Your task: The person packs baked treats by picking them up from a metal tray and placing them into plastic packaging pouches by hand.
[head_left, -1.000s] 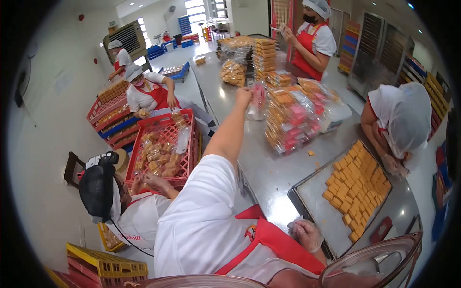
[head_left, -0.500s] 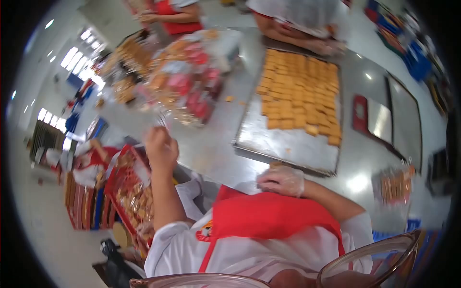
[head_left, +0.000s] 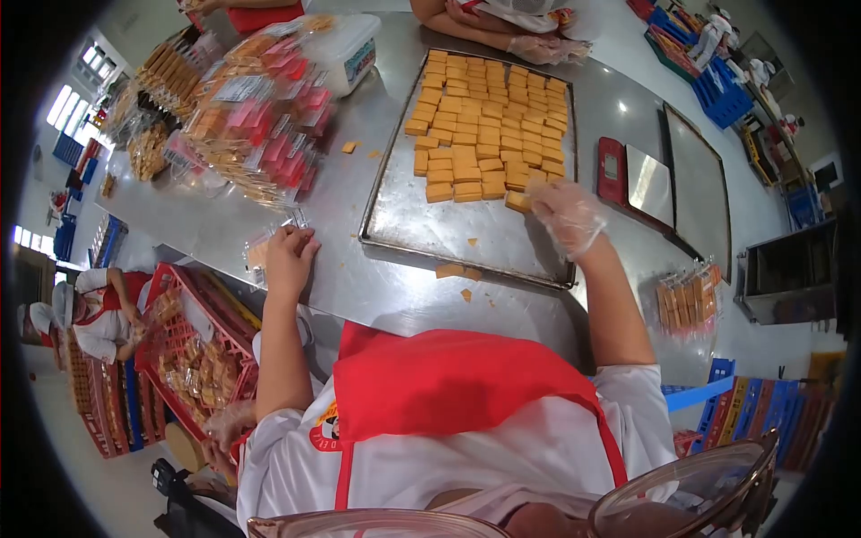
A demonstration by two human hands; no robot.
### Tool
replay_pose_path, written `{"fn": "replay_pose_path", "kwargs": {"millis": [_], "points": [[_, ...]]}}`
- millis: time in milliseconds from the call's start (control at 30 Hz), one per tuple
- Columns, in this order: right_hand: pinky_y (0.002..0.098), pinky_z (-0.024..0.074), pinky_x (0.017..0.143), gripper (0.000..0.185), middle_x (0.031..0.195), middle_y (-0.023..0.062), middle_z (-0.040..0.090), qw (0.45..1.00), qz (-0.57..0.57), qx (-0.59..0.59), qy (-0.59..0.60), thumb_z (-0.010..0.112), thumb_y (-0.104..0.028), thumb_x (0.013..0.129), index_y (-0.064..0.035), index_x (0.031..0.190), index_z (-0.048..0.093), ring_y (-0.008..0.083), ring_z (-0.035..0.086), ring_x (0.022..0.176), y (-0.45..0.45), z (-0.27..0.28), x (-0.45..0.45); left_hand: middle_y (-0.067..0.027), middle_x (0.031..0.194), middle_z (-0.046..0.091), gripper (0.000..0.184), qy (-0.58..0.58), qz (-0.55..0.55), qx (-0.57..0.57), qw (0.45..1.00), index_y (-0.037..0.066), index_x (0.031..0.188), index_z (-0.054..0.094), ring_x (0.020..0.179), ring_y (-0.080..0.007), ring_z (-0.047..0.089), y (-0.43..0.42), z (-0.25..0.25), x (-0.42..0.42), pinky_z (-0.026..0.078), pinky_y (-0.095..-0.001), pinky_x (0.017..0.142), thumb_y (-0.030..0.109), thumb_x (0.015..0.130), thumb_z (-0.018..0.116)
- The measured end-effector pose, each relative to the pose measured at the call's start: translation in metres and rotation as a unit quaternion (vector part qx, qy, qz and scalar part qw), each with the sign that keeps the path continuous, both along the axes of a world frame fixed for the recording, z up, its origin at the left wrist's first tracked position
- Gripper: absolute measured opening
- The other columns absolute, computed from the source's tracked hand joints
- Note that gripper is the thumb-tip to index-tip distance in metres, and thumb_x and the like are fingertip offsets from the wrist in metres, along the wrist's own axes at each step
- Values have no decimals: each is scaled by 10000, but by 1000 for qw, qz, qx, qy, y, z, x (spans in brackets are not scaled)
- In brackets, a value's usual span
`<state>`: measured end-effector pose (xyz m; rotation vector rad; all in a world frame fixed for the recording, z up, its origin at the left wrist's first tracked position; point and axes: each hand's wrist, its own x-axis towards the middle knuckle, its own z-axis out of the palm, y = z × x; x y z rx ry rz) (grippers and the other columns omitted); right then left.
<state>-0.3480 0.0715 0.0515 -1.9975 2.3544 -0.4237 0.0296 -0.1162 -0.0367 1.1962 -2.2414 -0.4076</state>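
Note:
My bare left hand (head_left: 291,261) is closed at the table's near left, with the edge of a clear plastic bag (head_left: 260,255) at its fingers. In a clear glove, my right hand (head_left: 567,215) reaches over the lower right of the metal tray (head_left: 413,230), its fingers closed on a cookie piece (head_left: 518,201) at the end of the bottom row. Rows of small golden rectangular cookies (head_left: 489,117) cover the upper part of the tray. A few crumbs lie on its bare lower part.
Packed bags with pink labels (head_left: 260,117) are heaped at the left beside a white tub (head_left: 354,58). A red scale (head_left: 613,170) and bagged cookies (head_left: 689,300) are at the right. One co-worker's gloved hands (head_left: 547,47) rest behind the tray. Red crate (head_left: 242,359) at left.
The view has turned toward the tray. My left hand has come back from the bag heap to the near table, and my right hand has moved from the tray's near edge onto the cookies.

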Motion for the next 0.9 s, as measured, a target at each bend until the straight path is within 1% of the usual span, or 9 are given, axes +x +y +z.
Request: {"fn": "replay_pose_path", "kwargs": {"millis": [33,167,200,267,367,533,667,833,900], "points": [[387,448,664,184,813,125,562,998,-3,38,53,515,-161,764,-69,913,573,291,540,783,-3,-6,3,-117,819,527,174,-8,2,1,1000,31,862,622,721,-249,533,2,6,-5,429,-314,667,97,703,645],[383,449,687,195,847,114,558,994,0,-86,64,513,-190,759,-73,900,578,294,539,790,-5,-37,12,-110,767,526,185,1,41,-9,999,19,835,629,725,-251,531,1,2,-14,426,-332,666,96,671,665],[379,448,687,190,851,115,557,997,12,-33,65,514,-188,758,-76,895,580,293,539,791,-4,-32,16,-109,763,524,183,6,39,-11,999,18,836,627,720,-248,530,2,1,-15,426,-330,662,96,673,663],[372,446,687,181,860,115,557,995,35,70,65,515,-185,755,-80,885,584,291,539,793,1,-10,32,-106,757,521,180,14,37,-19,999,17,837,624,710,-242,528,3,1,-15,427,-326,654,95,678,660],[363,447,650,89,851,88,559,987,129,79,-61,583,-135,720,-78,787,570,275,547,784,4,17,45,-110,759,521,174,75,44,6,996,14,840,618,712,-245,527,-2,-7,-13,426,-323,656,81,684,653],[334,452,573,122,795,48,560,973,134,-165,87,604,-48,612,-83,721,562,238,559,717,19,119,52,-113,760,520,163,64,37,0,997,23,841,618,731,-251,524,-1,-4,-15,423,-326,665,82,691,644],[339,452,557,198,742,46,552,954,273,-54,114,604,-47,580,-88,772,579,224,564,702,37,166,85,-112,763,521,154,35,34,-25,998,29,832,622,732,-252,520,0,-6,-14,419,-334,662,93,694,643],[345,448,551,204,735,51,553,906,399,-31,138,600,-55,603,-92,803,581,234,559,688,38,181,107,-105,756,518,151,28,27,-28,999,33,836,629,714,-242,514,-1,-7,-14,419,-325,655,108,706,643],[348,446,548,206,733,54,553,897,417,-34,143,598,-58,613,-93,815,581,237,557,683,40,184,111,-103,761,520,151,81,30,-4,996,32,840,629,707,-231,515,-3,-16,-12,422,-317,648,113,713,641]]}}
